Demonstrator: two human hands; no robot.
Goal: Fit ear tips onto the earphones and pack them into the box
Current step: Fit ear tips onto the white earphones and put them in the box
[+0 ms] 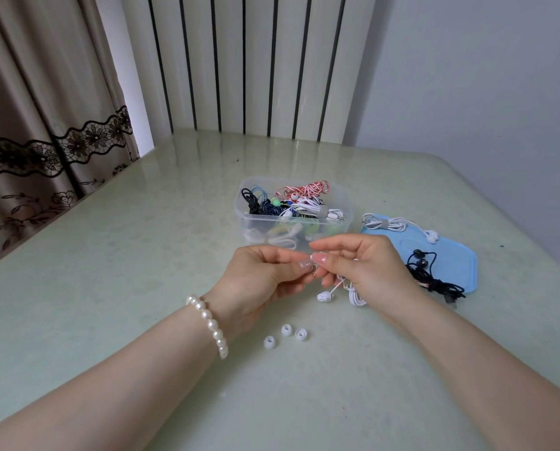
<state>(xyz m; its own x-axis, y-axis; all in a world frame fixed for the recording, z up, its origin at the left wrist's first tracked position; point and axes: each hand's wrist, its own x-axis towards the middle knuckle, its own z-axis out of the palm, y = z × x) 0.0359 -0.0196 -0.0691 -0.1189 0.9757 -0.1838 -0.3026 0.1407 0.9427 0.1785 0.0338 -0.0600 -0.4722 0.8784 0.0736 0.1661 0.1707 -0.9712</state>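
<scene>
A pale green, glossy table [116, 255] with a faintly mottled top is seen from above, its far edge set against a white wall panel with dark vertical stripes [246, 60]; a plain pale wall [483, 76] stands to the right and a beige curtain with a dark lace band [38, 125] hangs at the left. Above the middle of the table the left hand [262, 278] and the right hand [363, 268] are held fingertip to fingertip, fingers curled in a pinch around something small that cannot be made out. A bundle of white earphones [353, 292] is gripped in the right hand, with one earbud [324, 297] dangling below. A pearl bracelet [208, 323] is worn on the left wrist. Three white ear tips [286, 329] lie loose on the table near the wrists. Just beyond the hands stands a clear plastic box [345, 203] filled with coiled earphones of several colours. To its right lies a blue lid [460, 265], on which a white set [389, 224] and a black set [431, 275] rest.
</scene>
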